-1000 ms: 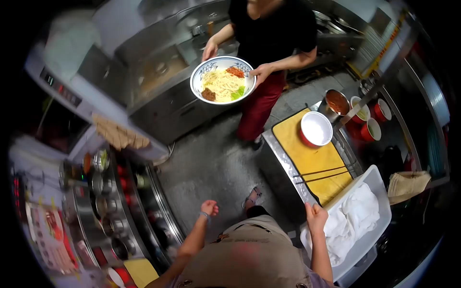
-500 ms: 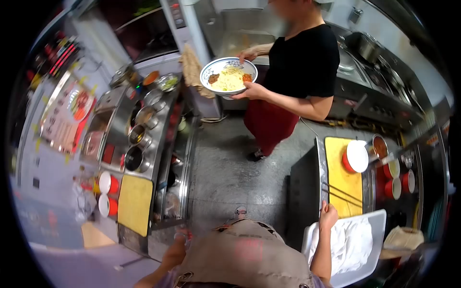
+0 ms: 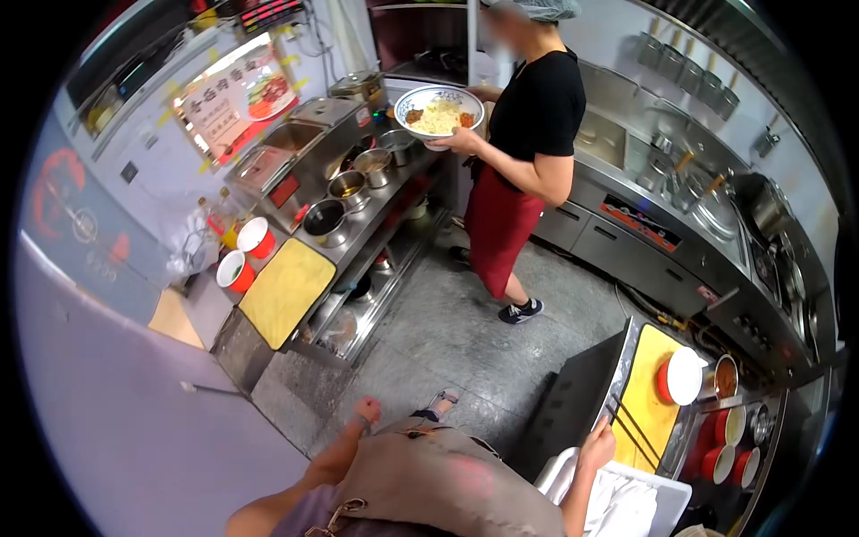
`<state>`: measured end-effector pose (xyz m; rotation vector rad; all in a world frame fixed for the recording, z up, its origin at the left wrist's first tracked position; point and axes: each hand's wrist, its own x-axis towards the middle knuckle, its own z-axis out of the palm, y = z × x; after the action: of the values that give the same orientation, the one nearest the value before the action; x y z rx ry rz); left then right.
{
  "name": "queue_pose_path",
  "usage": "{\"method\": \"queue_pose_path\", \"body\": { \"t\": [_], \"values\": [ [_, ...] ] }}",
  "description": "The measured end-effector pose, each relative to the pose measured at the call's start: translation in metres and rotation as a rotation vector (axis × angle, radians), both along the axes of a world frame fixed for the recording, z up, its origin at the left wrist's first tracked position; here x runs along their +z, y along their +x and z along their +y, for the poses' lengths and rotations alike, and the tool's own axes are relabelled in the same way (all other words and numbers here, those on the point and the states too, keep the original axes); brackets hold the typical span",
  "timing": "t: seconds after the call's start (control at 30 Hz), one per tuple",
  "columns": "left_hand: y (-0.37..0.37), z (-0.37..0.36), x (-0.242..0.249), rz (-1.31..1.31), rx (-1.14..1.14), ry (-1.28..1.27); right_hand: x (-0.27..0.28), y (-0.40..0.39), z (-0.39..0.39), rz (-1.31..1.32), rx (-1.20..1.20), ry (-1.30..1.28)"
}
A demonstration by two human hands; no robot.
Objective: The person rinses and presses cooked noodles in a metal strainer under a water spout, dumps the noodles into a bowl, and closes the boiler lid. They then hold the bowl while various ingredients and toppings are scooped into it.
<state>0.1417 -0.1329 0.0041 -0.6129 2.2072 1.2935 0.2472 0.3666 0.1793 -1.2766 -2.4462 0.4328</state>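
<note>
My left hand [image 3: 367, 410] hangs low in front of the apron [image 3: 438, 479], fingers curled, with nothing visible in it. At the edge of the right counter, my right hand [image 3: 598, 445] is closed beside the near ends of two dark chopsticks [image 3: 637, 433]; what it grips, if anything, is hidden. Under the chopsticks is a yellow board [image 3: 648, 385], which also bears a red bowl with a white top [image 3: 680, 376]. Just below my right hand stands a plastic bin [image 3: 673, 503] holding white cloth [image 3: 617, 501].
A co-worker [image 3: 537, 116] in a dark red apron holds a patterned bowl [image 3: 440, 116] of food. Pots [image 3: 347, 188], a yellow board [image 3: 288, 291] and two red cups [image 3: 256, 238] are on the left counter. Stacked red bowls [image 3: 718, 464] sit at right; burners lie beyond.
The view has turned left, so surroundings appear farther right. The co-worker has stepped and turned toward the left counter, still holding the bowl. My left hand shows more clearly, raised from the apron's side.
</note>
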Motion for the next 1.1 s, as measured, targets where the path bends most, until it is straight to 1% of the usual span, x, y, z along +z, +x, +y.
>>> {"method": "queue_pose_path", "body": {
  "t": [0.07,0.1,0.13,0.2,0.23,0.27,0.3,0.33,0.4,0.43,0.47,0.53,0.6,0.63,0.67,0.7,0.73,0.77,0.83,0.97,1.0,1.03,1.07,1.1],
  "values": [
    [0.006,-0.013,0.007,-0.005,0.334,0.184,-0.006,0.001,0.002,-0.016,-0.047,-0.009],
    [0.014,-0.020,0.010,-0.006,0.349,0.186,-0.007,0.003,0.005,-0.014,-0.017,-0.088],
    [0.021,-0.029,0.013,-0.050,0.384,0.156,-0.007,0.004,0.007,-0.016,-0.006,-0.085],
    [0.035,-0.051,0.005,-0.097,0.422,0.135,0.010,0.000,0.003,0.050,-0.105,-0.336],
    [0.048,-0.065,-0.012,-0.118,0.358,0.164,0.001,0.002,0.007,0.049,-0.102,-0.330],
    [0.063,-0.083,-0.036,-0.139,0.290,0.192,-0.014,0.004,0.013,0.126,-0.065,-0.154],
    [0.086,-0.104,-0.102,-0.259,0.475,0.387,-0.024,0.007,0.018,0.199,-0.031,0.023],
    [0.103,-0.114,-0.139,-0.381,0.683,0.549,-0.026,0.008,0.019,0.192,-0.038,0.030],
    [0.110,-0.103,-0.139,-0.652,0.914,0.323,-0.026,0.006,0.021,0.098,-0.112,0.042],
    [0.104,-0.102,-0.144,-0.654,0.904,0.331,-0.015,0.004,0.016,0.073,-0.117,0.053],
    [0.097,-0.102,-0.151,-0.593,0.661,0.186,-0.011,0.003,0.015,0.077,-0.122,0.062],
    [0.090,-0.101,-0.157,-0.455,0.181,-0.094,-0.006,0.002,0.014,0.004,-0.146,-0.048],
    [0.079,-0.089,-0.151,-0.290,-0.293,-0.354,-0.012,0.004,0.017,0.028,-0.130,0.020],
    [0.065,-0.085,-0.142,-0.179,-0.393,-0.392,-0.014,0.005,0.020,-0.020,-0.129,0.025],
    [0.047,-0.079,-0.131,-0.135,-0.259,-0.285,-0.016,0.004,0.021,-0.068,-0.127,0.027],
    [0.030,-0.072,-0.116,-0.131,-0.039,-0.126,-0.007,0.002,0.018,-0.111,-0.154,-0.059],
    [0.013,-0.064,-0.102,-0.137,0.176,0.033,-0.003,0.000,0.016,-0.084,-0.179,-0.062],
    [-0.001,-0.057,-0.090,-0.148,0.336,0.148,-0.012,0.003,0.021,-0.082,-0.155,-0.020],
    [-0.024,-0.041,-0.064,-0.156,0.543,0.283,-0.022,0.007,0.028,-0.077,-0.136,0.030],
    [-0.043,-0.043,-0.067,-0.222,0.602,0.349,-0.012,0.002,0.021,-0.101,-0.142,0.012],
    [-0.042,-0.046,-0.071,-0.194,0.486,0.304,-0.009,0.000,0.018,-0.090,-0.147,-0.013],
    [-0.040,-0.051,-0.075,-0.166,0.370,0.258,-0.019,0.002,0.024,-0.091,-0.158,0.006],
    [-0.034,-0.062,-0.098,-0.167,0.368,0.259,-0.017,-0.001,0.023,-0.091,-0.161,0.007],
    [-0.029,-0.076,-0.134,-0.179,0.417,0.352,-0.014,-0.002,0.022,-0.119,-0.172,0.001]
  ]
}}
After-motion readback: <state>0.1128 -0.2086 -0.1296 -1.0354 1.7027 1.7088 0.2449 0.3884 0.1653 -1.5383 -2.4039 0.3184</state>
